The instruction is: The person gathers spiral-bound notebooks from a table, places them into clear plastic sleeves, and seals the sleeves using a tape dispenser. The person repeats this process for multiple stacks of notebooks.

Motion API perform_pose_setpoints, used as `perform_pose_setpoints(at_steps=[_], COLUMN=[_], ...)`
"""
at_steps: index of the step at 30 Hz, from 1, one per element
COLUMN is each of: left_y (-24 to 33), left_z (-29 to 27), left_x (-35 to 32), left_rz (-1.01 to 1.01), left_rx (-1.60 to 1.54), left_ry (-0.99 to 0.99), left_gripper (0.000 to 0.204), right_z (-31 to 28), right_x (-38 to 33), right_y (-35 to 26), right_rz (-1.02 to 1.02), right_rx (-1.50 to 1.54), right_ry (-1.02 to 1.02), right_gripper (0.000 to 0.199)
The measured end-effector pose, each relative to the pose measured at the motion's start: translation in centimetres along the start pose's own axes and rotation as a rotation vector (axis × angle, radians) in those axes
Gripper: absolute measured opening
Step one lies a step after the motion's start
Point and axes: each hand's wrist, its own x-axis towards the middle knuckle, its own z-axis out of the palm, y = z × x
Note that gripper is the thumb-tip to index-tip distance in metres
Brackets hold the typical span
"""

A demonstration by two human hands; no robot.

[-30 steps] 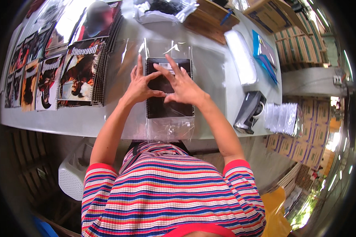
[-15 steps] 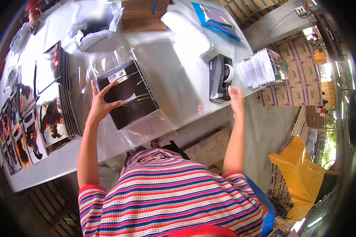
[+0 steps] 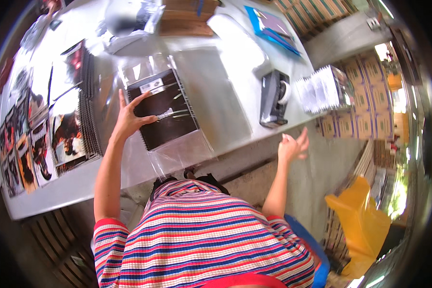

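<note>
A long grey table (image 3: 235,103) with a smooth, glossy top crosses the upper frame. Along its left edge lie rows of spiral-bound picture booklets (image 3: 57,125). At centre, a dark spiral-bound booklet (image 3: 165,115) sits part-way inside a clear, shiny plastic sleeve (image 3: 182,151). The left hand (image 3: 129,120) lies flat on the booklet, fingers spread, pinning it. The right hand (image 3: 292,146), loosely open and empty, hangs off the table's edge right of centre, below a black tape dispenser (image 3: 273,98). The bagging step seems under way; sealing it would call for tape.

Packing workshop: stacked cartons (image 3: 357,108), tape dispenser (image 3: 274,98), worktable (image 3: 225,110).
</note>
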Motion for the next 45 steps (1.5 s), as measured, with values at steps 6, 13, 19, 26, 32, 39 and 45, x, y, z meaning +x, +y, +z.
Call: perform_pose_setpoints(at_steps=[6,13,19,26,32,39,45], left_y=[-0.6,-0.9,-1.1,0.2,3.9,3.5,5.0], left_z=[0.0,0.8,0.0,4.7,4.4,6.4,3.7], left_x=[0.1,0.6,-0.3,-1.8,-7.3,-7.9,-6.2], left_rz=[-0.025,-0.034,-0.155,-0.078,0.476,0.456,0.538], left_rx=[-0.026,-0.013,0.013,-0.649,-0.861,-0.773,-0.694], left_ry=[-0.017,-0.036,-0.090,0.293,0.384,0.427,0.383], left_gripper=[0.083,0.086,0.104,0.146,0.142,0.133,0.135], right_z=[-8.2,-7.1,-7.5,-1.3,-3.1,-5.1,-6.8], right_x=[0.6,-7.1,-6.2,-6.3,-6.7,-8.3,-6.2], right_y=[-15.1,-34.0,-33.8,-26.3,-20.7,-20.0,-20.7], right_rz=[-0.490,-1.127,-1.062,-0.537,-0.535,-0.772,-0.825], right_rx=[1.070,0.666,0.307,1.229,1.501,1.773,1.715], right_ry=[-0.954,-1.156,-0.793,-1.336,-1.328,-0.851,-0.839], right_gripper=[0.034,0.093,0.120,0.099,0.077,0.094,0.118])
